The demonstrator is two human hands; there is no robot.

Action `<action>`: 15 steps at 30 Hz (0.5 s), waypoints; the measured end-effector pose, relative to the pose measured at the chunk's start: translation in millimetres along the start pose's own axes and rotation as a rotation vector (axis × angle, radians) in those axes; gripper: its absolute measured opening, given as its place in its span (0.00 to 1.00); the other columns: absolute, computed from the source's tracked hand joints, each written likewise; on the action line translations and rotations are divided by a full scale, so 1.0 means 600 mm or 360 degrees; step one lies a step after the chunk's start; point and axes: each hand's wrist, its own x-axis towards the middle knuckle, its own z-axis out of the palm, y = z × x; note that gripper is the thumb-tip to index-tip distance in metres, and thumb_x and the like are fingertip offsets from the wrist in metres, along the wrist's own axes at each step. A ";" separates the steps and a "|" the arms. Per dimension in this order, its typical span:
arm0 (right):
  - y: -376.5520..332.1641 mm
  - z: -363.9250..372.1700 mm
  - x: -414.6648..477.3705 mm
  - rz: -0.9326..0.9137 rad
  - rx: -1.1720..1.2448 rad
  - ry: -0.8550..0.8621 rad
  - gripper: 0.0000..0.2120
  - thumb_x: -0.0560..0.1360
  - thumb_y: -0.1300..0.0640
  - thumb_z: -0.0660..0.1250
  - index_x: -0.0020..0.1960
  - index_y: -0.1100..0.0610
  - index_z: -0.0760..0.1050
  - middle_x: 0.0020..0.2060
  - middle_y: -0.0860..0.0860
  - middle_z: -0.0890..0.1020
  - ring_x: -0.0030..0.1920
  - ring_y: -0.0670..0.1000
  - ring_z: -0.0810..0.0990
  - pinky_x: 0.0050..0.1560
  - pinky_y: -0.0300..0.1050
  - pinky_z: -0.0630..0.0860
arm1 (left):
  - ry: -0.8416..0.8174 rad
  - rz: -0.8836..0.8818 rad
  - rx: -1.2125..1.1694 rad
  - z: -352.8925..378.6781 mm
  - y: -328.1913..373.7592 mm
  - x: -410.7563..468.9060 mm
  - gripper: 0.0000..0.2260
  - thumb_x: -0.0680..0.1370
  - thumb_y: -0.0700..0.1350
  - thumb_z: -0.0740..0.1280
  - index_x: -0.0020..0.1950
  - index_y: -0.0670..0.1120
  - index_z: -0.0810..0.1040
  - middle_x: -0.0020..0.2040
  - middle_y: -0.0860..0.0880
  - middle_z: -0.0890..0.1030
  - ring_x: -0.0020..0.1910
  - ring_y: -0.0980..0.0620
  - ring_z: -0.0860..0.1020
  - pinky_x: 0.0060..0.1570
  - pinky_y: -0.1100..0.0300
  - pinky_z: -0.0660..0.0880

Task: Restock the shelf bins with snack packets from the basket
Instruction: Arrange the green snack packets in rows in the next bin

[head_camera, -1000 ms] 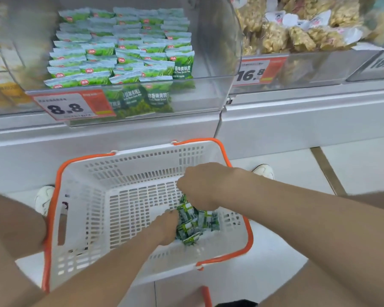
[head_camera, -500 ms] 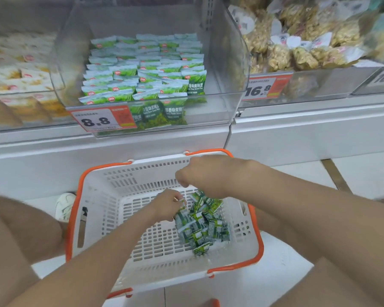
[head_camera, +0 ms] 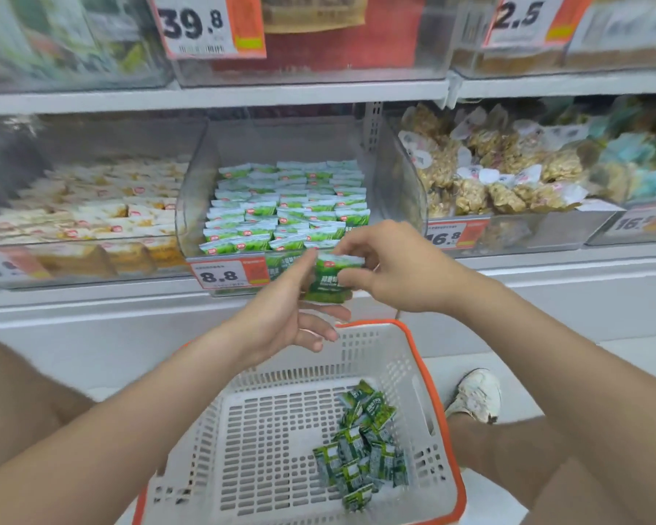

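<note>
A white basket [head_camera: 281, 430] with an orange rim sits on the floor, with several green snack packets [head_camera: 360, 445] heaped in its right part. Above it, a clear shelf bin [head_camera: 398, 191] holds rows of the same green packets [head_camera: 288, 210]. In front of the bin's lower edge my right hand [head_camera: 398, 270] pinches a small stack of green packets [head_camera: 330, 276]. My left hand [head_camera: 285, 312] is beside the stack, fingers extended and touching its left side and underside.
The price tag "8.8" [head_camera: 224, 274] hangs on the bin's front. A bin of pale yellow packets [head_camera: 103, 210] lies to the left, a bin of nut clusters [head_camera: 500, 176] to the right. My shoe [head_camera: 476, 395] is right of the basket. An upper shelf [head_camera: 300, 90] overhangs.
Both hands rose out of the basket up to the front of the green-packet bin, carrying a few packets. The view tilted up toward the shelves.
</note>
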 end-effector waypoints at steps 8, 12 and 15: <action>-0.010 -0.033 0.018 0.0260 0.0543 -0.0049 0.04 0.80 0.60 0.72 0.53 0.59 0.83 0.40 0.52 0.88 0.39 0.51 0.87 0.47 0.55 0.85 | 0.0153 0.0574 0.0677 -0.008 0.042 -0.021 0.05 0.81 0.40 0.71 0.55 0.41 0.84 0.38 0.45 0.85 0.29 0.51 0.77 0.29 0.59 0.78; -0.016 -0.040 0.028 0.0272 0.0712 -0.0043 0.05 0.77 0.58 0.75 0.53 0.56 0.84 0.45 0.51 0.88 0.42 0.55 0.87 0.40 0.47 0.83 | 0.0161 0.0599 0.0697 -0.009 0.059 -0.016 0.01 0.80 0.40 0.73 0.49 0.45 0.85 0.34 0.49 0.84 0.27 0.52 0.77 0.27 0.59 0.76; -0.005 -0.056 0.044 0.0209 0.0532 0.0213 0.04 0.76 0.55 0.76 0.50 0.53 0.85 0.41 0.49 0.88 0.40 0.49 0.86 0.42 0.49 0.82 | 0.0468 0.0807 0.1195 -0.017 0.075 -0.005 0.06 0.78 0.46 0.77 0.49 0.51 0.80 0.37 0.55 0.85 0.27 0.54 0.80 0.31 0.58 0.76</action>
